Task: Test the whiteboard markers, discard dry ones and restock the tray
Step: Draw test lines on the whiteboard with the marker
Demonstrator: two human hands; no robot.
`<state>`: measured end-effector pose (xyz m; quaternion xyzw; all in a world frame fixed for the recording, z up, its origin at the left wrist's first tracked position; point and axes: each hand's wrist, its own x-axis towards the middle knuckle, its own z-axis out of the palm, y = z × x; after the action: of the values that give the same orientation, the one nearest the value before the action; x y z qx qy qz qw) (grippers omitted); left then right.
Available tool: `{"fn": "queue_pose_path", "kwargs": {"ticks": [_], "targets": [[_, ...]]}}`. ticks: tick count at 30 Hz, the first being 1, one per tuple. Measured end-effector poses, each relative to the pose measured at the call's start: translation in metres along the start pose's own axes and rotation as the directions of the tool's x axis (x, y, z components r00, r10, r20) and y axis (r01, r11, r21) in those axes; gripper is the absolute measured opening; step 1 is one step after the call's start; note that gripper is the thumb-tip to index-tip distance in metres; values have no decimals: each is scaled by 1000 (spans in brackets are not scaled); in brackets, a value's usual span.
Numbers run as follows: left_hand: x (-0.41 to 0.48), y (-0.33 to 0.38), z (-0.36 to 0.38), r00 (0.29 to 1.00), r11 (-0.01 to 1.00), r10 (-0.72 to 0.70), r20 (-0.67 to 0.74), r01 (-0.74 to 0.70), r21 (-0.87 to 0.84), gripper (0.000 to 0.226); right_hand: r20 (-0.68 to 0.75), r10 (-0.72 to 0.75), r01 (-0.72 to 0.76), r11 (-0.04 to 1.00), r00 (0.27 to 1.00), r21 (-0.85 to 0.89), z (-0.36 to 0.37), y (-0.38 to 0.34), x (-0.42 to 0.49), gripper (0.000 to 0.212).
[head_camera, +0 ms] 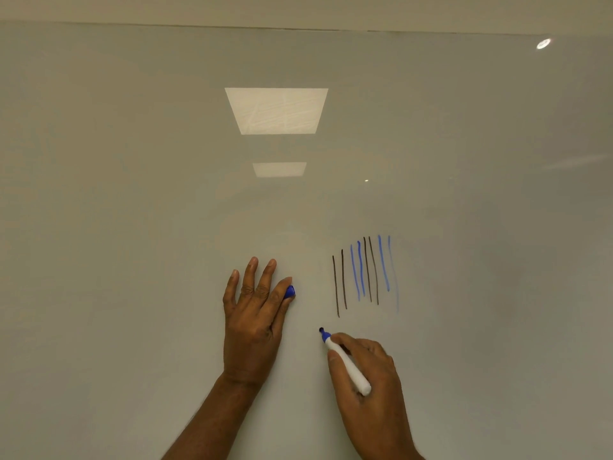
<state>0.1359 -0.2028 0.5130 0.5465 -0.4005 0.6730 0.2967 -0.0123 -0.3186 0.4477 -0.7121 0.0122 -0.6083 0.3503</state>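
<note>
Marker (pixel 351 370): 1, clamped in R hand (pixel 381 380) grip; L hand (pixel 252 323) pinches 1 cap (pixel 290 291); 8 strokes (pixel 361 270).

A glossy pale-grey board (pixel 132 194) is filling nearly the whole view, with a strip of off-white wall (pixel 298 8) showing above its top edge. A large rectangular ceiling light (pixel 276 111) and a smaller one (pixel 279 170) below it are reflecting at the board's centre, and a small round lamp (pixel 543 43) is glinting near its upper right corner.

An office or meeting room, by the look of it — a wide glossy whiteboard (pixel 132 194) reflecting square ceiling light panels (pixel 277 111).
</note>
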Motion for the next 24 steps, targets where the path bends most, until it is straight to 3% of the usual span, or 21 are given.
{"fn": "queue_pose_path", "kwargs": {"ticks": [4, 8, 10, 11, 13, 15, 17, 21, 24], "targets": [[-1, 4, -6, 999, 999, -39, 21, 40, -19, 38, 78, 108, -123, 970, 991, 210, -19, -22, -14, 33], [-11, 25, -31, 995, 992, -96, 40, 99, -79, 37, 181, 139, -190, 932, 974, 307, -36, -40, -29, 34], [-17, 43, -49, 969, 951, -238, 66, 246, -189, 39, 232, 136, -213, 912, 963, 351, -41, -48, -37, 33], [-17, 55, -61, 921, 879, -374, 108, 389, -275, 40, 257, 143, -234, 899, 956, 370, -42, -52, -41, 34], [-13, 77, -81, 728, 587, -630, 268, 673, -449, 37, 291, 147, -257, 884, 945, 391, -43, -56, -48, 36], [-9, 89, -95, 557, 311, -727, 401, 788, -531, 29, 316, 155, -279, 874, 936, 397, -41, -59, -56, 52], [-6, 91, -104, 449, 122, -751, 484, 815, -566, 25, 333, 168, -297, 871, 928, 390, -38, -63, -63, 67], [-9, 94, -120, 328, -215, -695, 640, 755, -620, 26, 345, 117, -261, 875, 931, 407, -37, -79, -72, 37], [-13, 99, -129, 289, -349, -653, 700, 705, -617, 29, 367, 111, -272, 864, 924, 424, -36, -81, -78, 31]]}}
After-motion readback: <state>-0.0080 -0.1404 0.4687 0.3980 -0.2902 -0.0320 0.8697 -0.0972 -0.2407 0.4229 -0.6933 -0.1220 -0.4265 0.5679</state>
